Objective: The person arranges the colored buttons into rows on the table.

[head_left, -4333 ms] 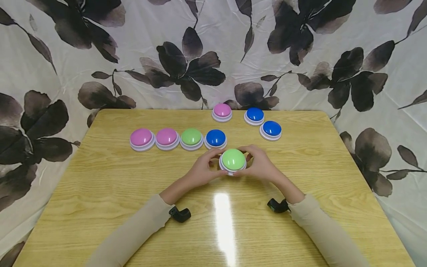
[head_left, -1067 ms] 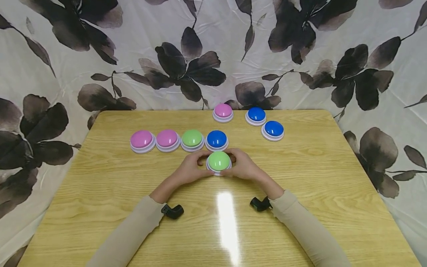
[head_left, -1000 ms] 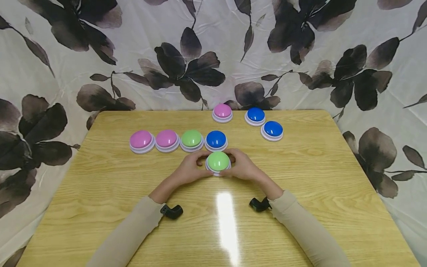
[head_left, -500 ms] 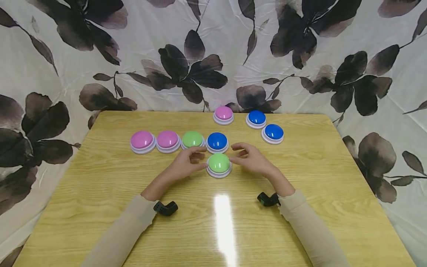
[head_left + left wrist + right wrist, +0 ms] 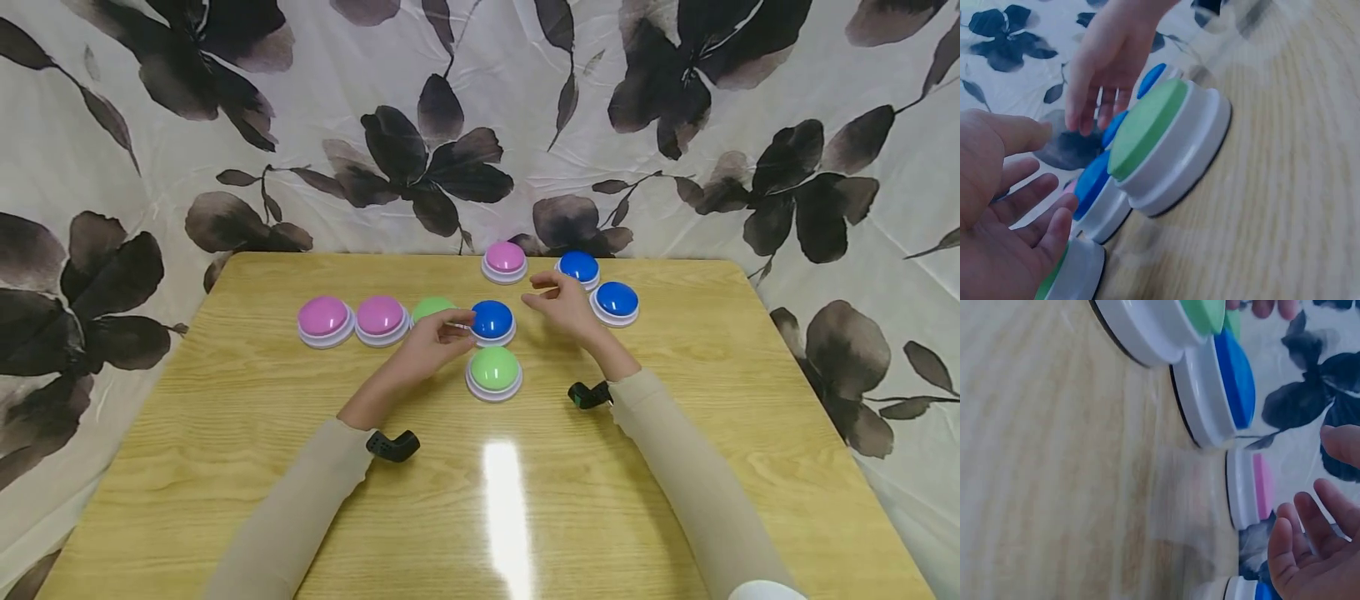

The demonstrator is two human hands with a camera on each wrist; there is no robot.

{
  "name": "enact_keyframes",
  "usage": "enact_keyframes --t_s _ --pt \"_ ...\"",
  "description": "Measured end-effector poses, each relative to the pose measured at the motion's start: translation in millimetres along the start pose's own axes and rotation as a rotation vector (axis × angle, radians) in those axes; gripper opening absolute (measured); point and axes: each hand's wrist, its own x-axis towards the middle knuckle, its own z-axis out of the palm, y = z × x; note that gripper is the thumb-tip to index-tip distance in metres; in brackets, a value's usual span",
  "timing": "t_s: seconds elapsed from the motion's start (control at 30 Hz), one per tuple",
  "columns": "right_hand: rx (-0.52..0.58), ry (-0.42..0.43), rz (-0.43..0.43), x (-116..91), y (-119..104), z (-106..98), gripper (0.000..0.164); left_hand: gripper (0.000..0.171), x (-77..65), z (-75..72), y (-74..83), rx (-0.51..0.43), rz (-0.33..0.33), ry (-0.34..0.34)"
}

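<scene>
Nearest on the worktop point(image 5: 187, 400), the front green button point(image 5: 494, 369) stands free just before the row's blue button point(image 5: 492, 320); whether their bases touch is hard to tell. To its left, the left hand point(image 5: 429, 346) holds nothing, fingers loosely extended and thumb apart, partly covering the row's green button point(image 5: 431, 307). The inner pink button point(image 5: 380, 316) and end pink button point(image 5: 322, 317) carry the row leftward. Farther out, the right hand point(image 5: 566, 308) hovers empty, its fingers relaxed and slightly bent, just beside the outer blue button point(image 5: 617, 299). Behind are the far blue button point(image 5: 579, 266), partly hidden by that hand, and the far pink button point(image 5: 505, 259). This looks like a step between grips, the right hand poised near the back group; the next move probably calls for spreading its fingers around one white base without nudging neighbours.
</scene>
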Motion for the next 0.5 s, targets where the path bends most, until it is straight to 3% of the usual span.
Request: enact_keyframes --t_s 0.23,0.5 --pt "-0.019 0.06 0.015 30.8 5.2 0.4 0.054 0.043 12.3 11.0 0.2 -0.012 -0.003 0.018" --pt "-0.025 0.057 0.042 64.2 3.2 12.8 0.067 0.039 19.7 8.4 6.5 -0.022 -0.012 0.062"
